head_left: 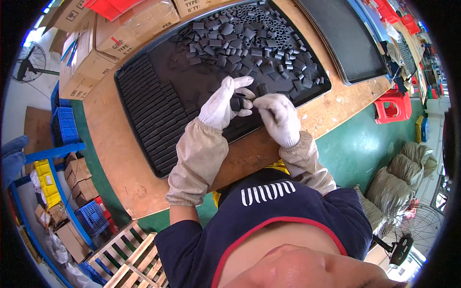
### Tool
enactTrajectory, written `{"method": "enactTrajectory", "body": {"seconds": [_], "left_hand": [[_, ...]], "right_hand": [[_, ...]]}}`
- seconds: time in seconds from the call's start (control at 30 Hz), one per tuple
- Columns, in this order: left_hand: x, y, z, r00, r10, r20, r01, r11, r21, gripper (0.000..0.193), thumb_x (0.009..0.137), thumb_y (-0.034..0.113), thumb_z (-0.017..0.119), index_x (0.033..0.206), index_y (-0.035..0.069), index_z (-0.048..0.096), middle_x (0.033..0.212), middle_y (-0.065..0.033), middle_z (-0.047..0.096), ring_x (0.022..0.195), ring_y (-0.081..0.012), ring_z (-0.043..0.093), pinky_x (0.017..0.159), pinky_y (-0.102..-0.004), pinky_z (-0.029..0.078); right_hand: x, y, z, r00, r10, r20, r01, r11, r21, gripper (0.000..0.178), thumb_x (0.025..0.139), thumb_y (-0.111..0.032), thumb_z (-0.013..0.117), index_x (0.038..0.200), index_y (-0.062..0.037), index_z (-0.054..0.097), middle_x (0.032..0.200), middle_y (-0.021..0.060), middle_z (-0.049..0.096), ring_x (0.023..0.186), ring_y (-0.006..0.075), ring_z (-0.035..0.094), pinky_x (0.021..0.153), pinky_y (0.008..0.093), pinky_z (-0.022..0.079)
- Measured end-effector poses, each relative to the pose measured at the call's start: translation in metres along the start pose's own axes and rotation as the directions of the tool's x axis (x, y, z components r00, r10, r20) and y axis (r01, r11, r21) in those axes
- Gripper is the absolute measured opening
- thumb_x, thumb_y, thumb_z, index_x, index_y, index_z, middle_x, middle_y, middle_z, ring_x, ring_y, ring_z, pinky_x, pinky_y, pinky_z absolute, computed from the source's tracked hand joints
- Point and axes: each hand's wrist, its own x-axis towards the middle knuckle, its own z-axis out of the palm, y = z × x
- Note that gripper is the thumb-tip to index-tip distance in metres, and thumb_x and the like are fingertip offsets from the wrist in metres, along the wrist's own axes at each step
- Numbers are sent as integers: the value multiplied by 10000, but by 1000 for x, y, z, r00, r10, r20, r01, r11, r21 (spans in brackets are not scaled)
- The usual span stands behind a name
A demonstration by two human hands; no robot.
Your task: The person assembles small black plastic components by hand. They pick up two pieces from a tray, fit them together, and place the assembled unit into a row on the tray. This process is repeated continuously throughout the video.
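A large black tray (165, 72) lies on the wooden table in front of me, with small black tubes (240, 41) heaped at its far right side. Neat rows of black pieces (151, 103) fill its left side. My left hand (223, 103), in a white glove, is over the tray's near middle, its thumb and fingers curled round a short black tube (235, 102). Close on its right is my right hand (280, 119), also gloved, with fingers bent inward and pressed together. Whatever is in those fingers is hidden. A dark tube (262, 90) shows just beyond them.
Cardboard boxes (129, 33) stand at the table's far left. A second black tray (348, 43) lies to the right of the first. On the green floor are a red stool (393, 106), a wooden pallet (129, 261) and a standing fan (401, 249).
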Motion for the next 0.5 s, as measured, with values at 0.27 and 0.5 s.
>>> {"method": "enactTrajectory", "body": {"seconds": [0.27, 0.5], "left_hand": [[3, -13, -4, 977, 82, 198, -83, 997, -3, 612, 1103, 475, 363, 1498, 15, 444, 1240, -88, 623, 927, -135, 643, 810, -326, 583], [-3, -2, 2, 983, -118, 142, 93, 981, 172, 448, 1002, 319, 658, 1303, -3, 578, 1047, -50, 635, 876, -112, 598, 765, -308, 571]], "right_hand": [[21, -15, -3, 999, 25, -23, -26, 998, -48, 325, 749, -93, 797, 1062, -121, 712, 1158, 115, 669, 1059, 335, 639, 901, 425, 513], [17, -2, -5, 991, 84, -108, -81, 996, 28, 185, 818, -78, 758, 999, -111, 738, 1129, 151, 679, 1010, 342, 658, 862, 418, 535]]}}
